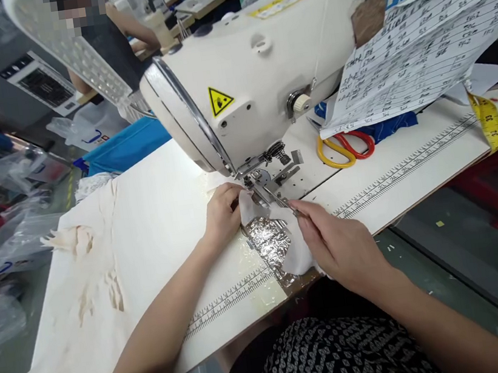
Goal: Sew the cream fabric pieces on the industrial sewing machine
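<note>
Under the needle area of a white sewing machine point(234, 72) lies a piece of white fabric point(298, 252). My left hand point(223, 215) is at the fabric's left edge beside the presser foot, its fingers curled and closed on the cloth; the fingertips are partly hidden. In my right hand point(341, 241) is a pair of slim metal tweezers point(282, 201), their tips pointing at the presser foot point(256, 188). The fabric hangs below this hand toward the table's front edge. Shiny silver tape point(268, 242) covers the tabletop between my hands.
Scissors with yellow and red handles point(336, 153) lie right of the needle, near a handwritten sheet point(413, 42) and a yellow tape measure point(487, 121). Printed rulers point(231, 299) line the front edge. Cream cloth point(77, 313) spreads over the left side. A person point(106, 46) is behind.
</note>
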Demonstrator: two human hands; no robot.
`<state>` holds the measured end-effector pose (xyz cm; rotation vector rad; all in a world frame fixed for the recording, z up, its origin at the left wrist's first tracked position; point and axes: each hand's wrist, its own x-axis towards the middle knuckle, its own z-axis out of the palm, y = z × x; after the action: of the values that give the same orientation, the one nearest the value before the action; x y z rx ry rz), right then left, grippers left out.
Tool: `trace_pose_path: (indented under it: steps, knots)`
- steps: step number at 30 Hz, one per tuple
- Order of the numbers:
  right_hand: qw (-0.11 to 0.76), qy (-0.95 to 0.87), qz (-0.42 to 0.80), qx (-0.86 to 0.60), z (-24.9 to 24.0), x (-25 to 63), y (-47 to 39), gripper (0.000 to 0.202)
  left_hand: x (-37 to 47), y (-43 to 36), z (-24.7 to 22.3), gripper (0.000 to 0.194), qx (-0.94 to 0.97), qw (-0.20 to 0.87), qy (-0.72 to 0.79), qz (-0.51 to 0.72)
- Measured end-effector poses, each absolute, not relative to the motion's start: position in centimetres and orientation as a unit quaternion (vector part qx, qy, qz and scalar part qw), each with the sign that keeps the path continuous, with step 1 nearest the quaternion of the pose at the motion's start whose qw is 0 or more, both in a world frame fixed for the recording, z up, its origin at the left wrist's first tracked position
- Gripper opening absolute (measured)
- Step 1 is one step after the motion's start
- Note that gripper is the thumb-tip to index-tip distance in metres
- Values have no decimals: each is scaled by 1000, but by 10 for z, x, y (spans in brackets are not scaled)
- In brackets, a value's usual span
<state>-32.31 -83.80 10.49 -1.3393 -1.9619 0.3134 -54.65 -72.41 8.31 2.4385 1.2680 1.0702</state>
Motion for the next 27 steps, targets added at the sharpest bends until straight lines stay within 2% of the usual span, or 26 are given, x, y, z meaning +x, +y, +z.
trace_pose_path:
  steps: [5,13,20,27]
  knots:
    - [310,-776,36,-549,91,-339,-814,29,-547,-724,84,13,829,82,420,362]
    - [336,-781,-37,-526,92,-346,-808,26,-547,-725,88,17,819,112,437,354]
    - [314,-786,-33,-532,90,-348,-803,29,-545,-726,90,17,816,116,445,350]
    - [249,-803,-20,-542,93,-349,-804,34,-542,-726,91,12,809,121,463,342]
